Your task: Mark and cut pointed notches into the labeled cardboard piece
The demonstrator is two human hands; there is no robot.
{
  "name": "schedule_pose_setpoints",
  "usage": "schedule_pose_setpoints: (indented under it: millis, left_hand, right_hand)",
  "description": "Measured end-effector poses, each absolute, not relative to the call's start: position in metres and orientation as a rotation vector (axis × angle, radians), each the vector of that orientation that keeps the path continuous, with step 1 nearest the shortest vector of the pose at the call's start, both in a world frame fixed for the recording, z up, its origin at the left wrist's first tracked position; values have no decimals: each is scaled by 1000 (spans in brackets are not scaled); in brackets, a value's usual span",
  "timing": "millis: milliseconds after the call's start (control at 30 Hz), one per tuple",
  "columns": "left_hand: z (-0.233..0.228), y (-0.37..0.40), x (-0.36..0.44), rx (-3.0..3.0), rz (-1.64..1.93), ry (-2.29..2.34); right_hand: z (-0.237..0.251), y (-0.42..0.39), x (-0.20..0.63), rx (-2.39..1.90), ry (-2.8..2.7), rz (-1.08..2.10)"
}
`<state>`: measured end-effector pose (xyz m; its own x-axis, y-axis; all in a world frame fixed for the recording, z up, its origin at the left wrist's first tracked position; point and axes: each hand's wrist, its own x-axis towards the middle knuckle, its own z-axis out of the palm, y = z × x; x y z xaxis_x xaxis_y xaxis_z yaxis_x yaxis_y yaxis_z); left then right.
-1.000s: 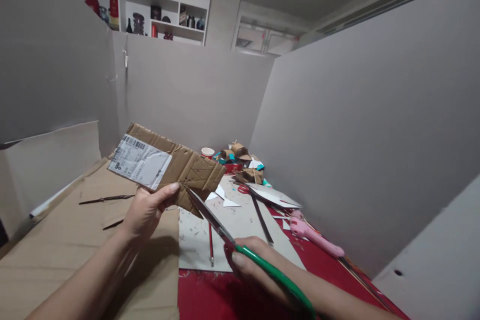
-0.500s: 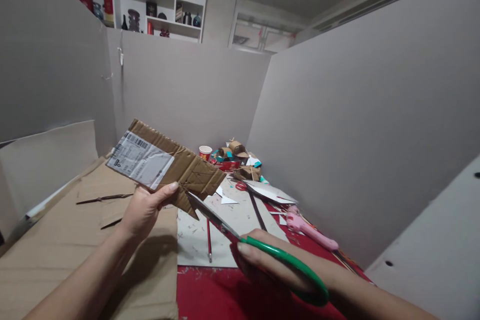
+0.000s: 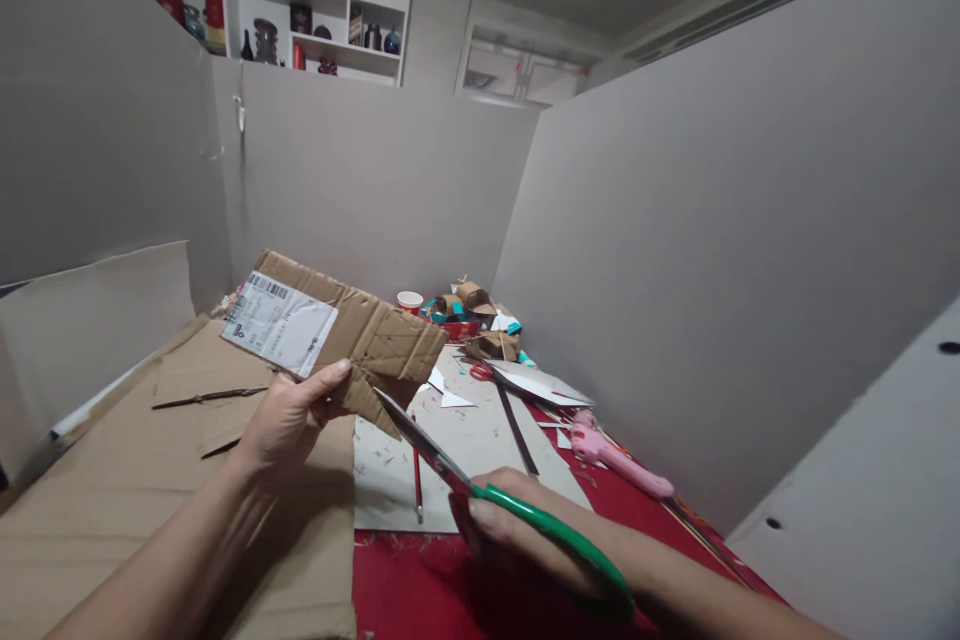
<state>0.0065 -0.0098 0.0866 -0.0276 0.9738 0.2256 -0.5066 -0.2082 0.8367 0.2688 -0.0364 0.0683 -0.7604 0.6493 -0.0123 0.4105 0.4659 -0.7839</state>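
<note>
My left hand (image 3: 289, 418) holds up a brown cardboard piece (image 3: 375, 345) with a white shipping label (image 3: 279, 323) on its left part, thumb pressed on its lower edge. My right hand (image 3: 517, 530) grips green-handled scissors (image 3: 495, 500). Their blades point up and left and meet the lower edge of the cardboard piece near my left thumb.
A large flat cardboard sheet (image 3: 150, 480) covers the left of the table. A grey board (image 3: 480, 440) with a red pencil (image 3: 415, 480), a pink glue gun (image 3: 611, 455), red scissors, a paper cup (image 3: 409, 301) and a heap of scraps (image 3: 472, 315) lie beyond. Grey partition walls stand all around.
The cardboard piece has tilted slightly and dropped a little. The scissors handle has shifted left and the blades have closed further along the cardboard's lower edge.
</note>
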Motion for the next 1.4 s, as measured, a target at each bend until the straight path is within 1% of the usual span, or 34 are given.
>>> schedule_pose_setpoints:
  millis: [433,733,1067,1400]
  left_hand:
    - [79,-11,15,864,1529,686]
    - [80,-12,15,849,1569,695]
    - [74,-9,14,966,1610,756]
    - [77,-14,19,939,1557,791]
  right_hand:
    - [66,-42,254,-916,-2322,1146]
    - [56,-37,243,-864,-2250,1246]
    - [74,-46,244,-953,-2334,1026]
    - [54,-36,248,-860,-2267,1211]
